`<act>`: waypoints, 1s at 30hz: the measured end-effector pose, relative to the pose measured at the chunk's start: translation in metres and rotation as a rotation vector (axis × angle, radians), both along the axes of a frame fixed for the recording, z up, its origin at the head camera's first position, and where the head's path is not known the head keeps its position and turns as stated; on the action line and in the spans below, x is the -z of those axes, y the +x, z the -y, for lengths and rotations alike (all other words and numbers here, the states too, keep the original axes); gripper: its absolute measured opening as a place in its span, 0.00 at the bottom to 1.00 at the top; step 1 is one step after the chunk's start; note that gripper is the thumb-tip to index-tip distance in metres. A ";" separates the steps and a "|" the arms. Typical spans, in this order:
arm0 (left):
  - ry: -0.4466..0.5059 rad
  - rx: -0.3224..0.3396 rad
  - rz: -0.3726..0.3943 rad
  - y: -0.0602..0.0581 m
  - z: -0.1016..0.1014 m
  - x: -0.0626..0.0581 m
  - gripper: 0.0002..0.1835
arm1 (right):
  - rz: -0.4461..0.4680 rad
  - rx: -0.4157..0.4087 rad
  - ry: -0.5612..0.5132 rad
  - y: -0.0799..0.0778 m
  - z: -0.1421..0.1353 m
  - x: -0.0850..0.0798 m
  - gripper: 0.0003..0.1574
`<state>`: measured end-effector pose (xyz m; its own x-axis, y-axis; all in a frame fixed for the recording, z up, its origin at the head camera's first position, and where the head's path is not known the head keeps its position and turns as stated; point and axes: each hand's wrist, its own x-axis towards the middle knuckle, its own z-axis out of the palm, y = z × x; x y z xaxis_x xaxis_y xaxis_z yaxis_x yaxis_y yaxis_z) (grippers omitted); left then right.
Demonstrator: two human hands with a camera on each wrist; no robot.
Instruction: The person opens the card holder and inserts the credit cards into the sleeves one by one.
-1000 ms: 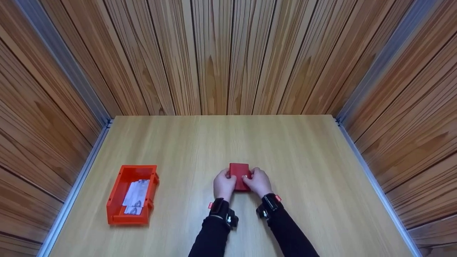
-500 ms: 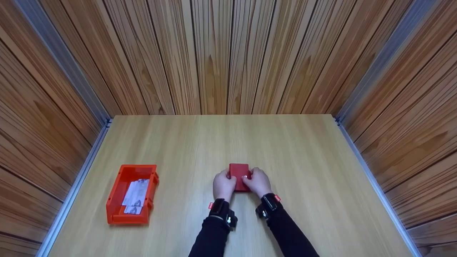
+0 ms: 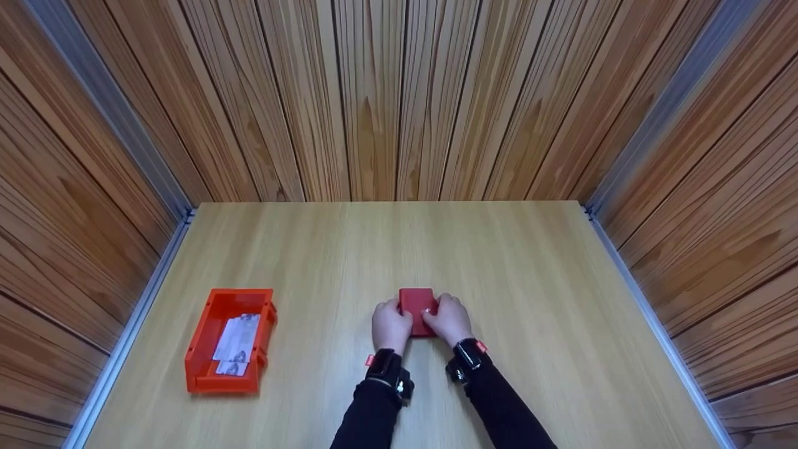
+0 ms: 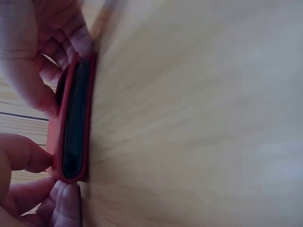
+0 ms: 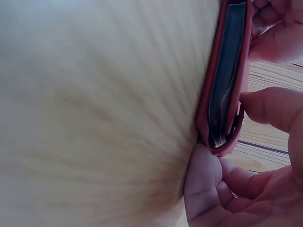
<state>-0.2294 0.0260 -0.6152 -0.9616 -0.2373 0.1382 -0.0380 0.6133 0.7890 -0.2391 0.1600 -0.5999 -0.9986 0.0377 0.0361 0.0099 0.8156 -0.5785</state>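
Note:
A small red wallet (image 3: 416, 305) with a silver snap lies at the middle of the table, between both hands. My left hand (image 3: 391, 325) grips its left side, thumb on top. On the right side, my right hand (image 3: 451, 320) pinches it, with the thumb by the snap. The left wrist view shows the wallet (image 4: 56, 144) closed, its dark inner layers visible along the near edge. In the right wrist view, the right thumb (image 5: 267, 106) presses the cover beside a small strap, and other fingers sit under the corner. The wallet's far edge is hidden in the wrist views.
An orange-red bin (image 3: 201, 349) stands on the left of the table, holding white paper slips (image 3: 238, 340) with grey print. Wood-panelled walls (image 3: 399, 112) enclose the wooden table (image 3: 530, 280) at the back and both sides.
Both hands have drawn the wallet very slightly toward the person. The grip of each hand looks the same, and the bin stays put.

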 end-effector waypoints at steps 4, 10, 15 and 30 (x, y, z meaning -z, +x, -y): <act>0.013 0.014 -0.010 -0.001 0.002 0.001 0.13 | -0.017 0.007 0.038 0.000 0.002 0.000 0.23; 0.077 -0.005 0.055 -0.002 0.004 0.000 0.12 | -0.063 -0.004 0.111 0.002 0.005 0.000 0.24; 0.099 -0.011 0.056 -0.003 0.005 -0.003 0.11 | -0.137 -0.017 0.155 0.002 0.007 0.001 0.23; 0.093 -0.006 0.061 -0.005 0.006 -0.001 0.09 | -0.121 -0.053 0.236 -0.001 0.012 -0.001 0.24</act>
